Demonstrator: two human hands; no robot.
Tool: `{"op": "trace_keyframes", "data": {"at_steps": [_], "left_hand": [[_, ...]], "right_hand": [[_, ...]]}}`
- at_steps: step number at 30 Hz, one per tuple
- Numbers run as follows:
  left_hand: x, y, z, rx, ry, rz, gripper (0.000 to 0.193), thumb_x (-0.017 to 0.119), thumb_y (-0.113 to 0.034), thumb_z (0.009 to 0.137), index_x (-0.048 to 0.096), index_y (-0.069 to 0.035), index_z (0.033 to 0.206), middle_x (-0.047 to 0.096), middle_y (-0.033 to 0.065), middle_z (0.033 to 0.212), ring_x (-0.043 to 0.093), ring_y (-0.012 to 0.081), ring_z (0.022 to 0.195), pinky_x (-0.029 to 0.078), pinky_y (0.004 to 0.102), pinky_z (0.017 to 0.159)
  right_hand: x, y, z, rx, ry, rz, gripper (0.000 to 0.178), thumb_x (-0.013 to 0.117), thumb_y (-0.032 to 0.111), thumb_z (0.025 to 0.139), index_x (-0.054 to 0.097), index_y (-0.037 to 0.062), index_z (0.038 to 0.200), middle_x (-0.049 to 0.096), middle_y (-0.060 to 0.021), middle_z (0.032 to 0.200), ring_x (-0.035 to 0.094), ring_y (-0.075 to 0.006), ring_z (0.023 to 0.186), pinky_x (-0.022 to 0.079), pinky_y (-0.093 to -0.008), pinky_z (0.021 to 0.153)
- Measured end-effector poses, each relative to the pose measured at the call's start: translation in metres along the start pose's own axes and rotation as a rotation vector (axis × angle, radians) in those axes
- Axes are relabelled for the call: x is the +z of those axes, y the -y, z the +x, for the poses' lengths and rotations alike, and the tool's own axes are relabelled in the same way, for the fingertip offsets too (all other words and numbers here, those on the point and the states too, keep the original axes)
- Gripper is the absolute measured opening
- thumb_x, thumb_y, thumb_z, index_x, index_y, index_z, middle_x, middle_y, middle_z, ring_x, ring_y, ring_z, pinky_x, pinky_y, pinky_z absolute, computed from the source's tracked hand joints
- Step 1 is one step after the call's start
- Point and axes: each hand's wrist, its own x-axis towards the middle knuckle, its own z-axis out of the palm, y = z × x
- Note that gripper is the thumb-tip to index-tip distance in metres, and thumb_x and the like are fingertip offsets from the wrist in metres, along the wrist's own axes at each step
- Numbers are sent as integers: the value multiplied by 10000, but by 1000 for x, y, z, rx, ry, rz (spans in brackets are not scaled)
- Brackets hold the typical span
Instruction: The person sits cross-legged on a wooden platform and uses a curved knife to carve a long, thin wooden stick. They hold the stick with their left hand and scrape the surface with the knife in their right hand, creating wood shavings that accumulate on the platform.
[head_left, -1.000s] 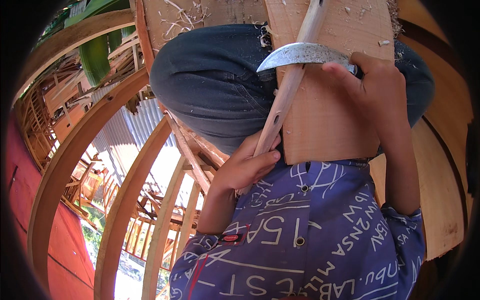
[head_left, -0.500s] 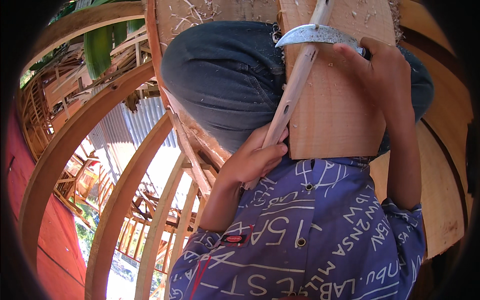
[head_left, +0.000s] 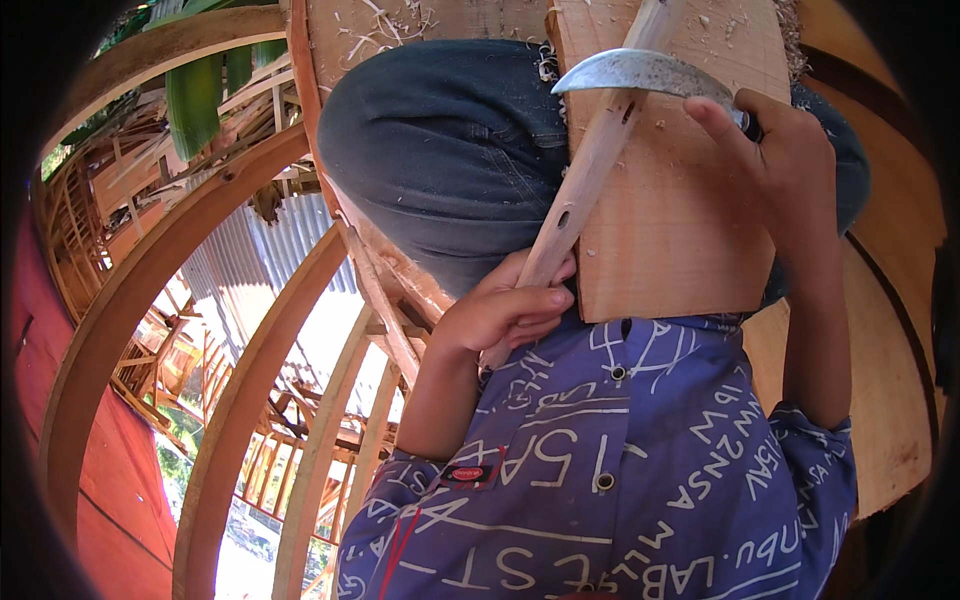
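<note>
My left hand is closed around the lower end of a long, pale wooden stick with dark knots along it. The stick slants up and to the right across a wide plank over my lap. A curved-bladed knife is in my closed right hand, its dark handle mostly hidden by the fingers. My right thumb lies along the near side of the blade's base. The grey blade crosses over the stick near the top of the view, its tip pointing left.
Thin wood shavings lie on the boards beyond my bent knee. Curved wooden ribs rise on the left, with corrugated metal sheets and stacked lumber beyond them. Curved planking runs along the right.
My right hand has shifted slightly right and nearer to me, and the blade's angle has turned a little. My left hand still holds the stick in nearly the same place.
</note>
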Motion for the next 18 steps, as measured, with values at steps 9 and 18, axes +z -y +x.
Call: {"op": "trace_keyframes", "data": {"at_steps": [9,18], "left_hand": [[-4,-4,-1,-42,24,-73,220,570,-147,862,372,-85,935,346,-33,567,319,21,407,228,167,353],[-3,-2,0,1,-9,23,206,554,-146,862,366,-87,922,322,-33,559,319,31,417,236,176,367]], "right_hand": [[11,11,4,-95,3,-50,709,566,687,771,668,-14,730,577,-169,559,612,-318,542,471,-387,533],[22,-1,21,-173,-123,-83,745,538,727,762,689,-2,790,605,-164,598,626,-291,556,484,-379,551]]}}
